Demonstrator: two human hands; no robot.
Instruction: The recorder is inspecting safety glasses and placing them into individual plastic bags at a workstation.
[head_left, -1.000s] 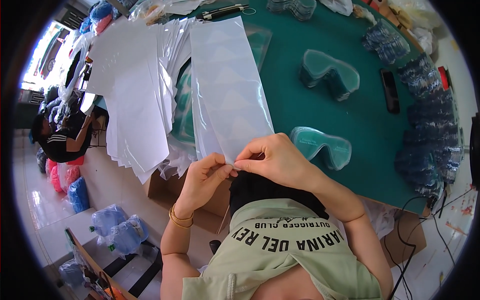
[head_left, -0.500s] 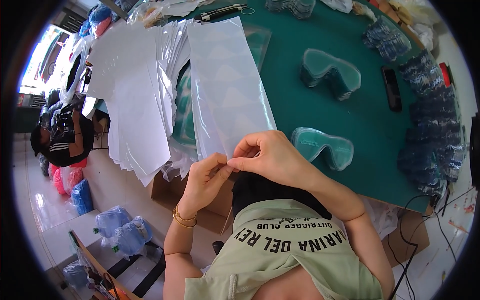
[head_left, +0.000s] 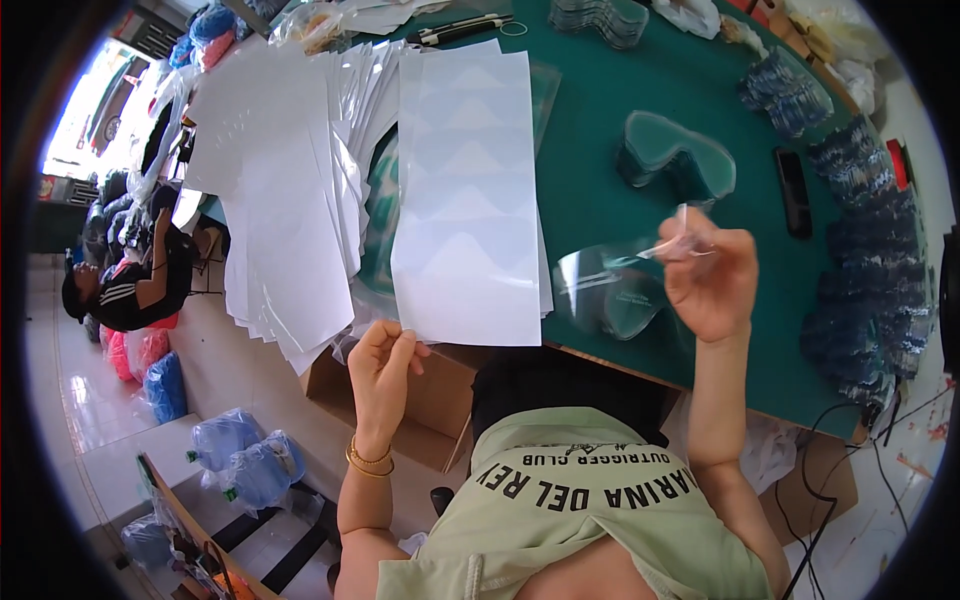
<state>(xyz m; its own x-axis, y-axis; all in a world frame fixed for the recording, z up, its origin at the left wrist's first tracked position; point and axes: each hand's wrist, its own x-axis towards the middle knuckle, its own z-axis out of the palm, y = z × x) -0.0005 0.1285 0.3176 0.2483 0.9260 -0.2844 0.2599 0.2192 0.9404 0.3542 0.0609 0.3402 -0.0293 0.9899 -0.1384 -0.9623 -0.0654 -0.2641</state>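
My right hand [head_left: 712,280] is closed on one end of a clear film piece [head_left: 590,290], which catches the light and hangs over the near stack of goggle-shaped clear lenses [head_left: 632,318]. At the table's front edge, my left hand [head_left: 385,365] pinches the near left corner of a white backing sheet [head_left: 470,310]. Faint curved outlines run in a row up this sheet, and other sheets lie beneath it. Behind my right hand stands a taller stack of goggle-shaped lenses [head_left: 680,150]. The film's full outline is hard to make out against the stack.
Loose white sheets [head_left: 270,200] spread over the left of the green table [head_left: 590,80]. A black phone [head_left: 793,192] and rows of stacked lenses [head_left: 870,270] line the right side. An open cardboard box [head_left: 430,400] is below the front edge. Another person [head_left: 150,270] sits far left.
My hands have parted: the right moved rightward with the clear film, while the left stayed low by the sheet's corner. The white sheet now lies flatter and straighter.
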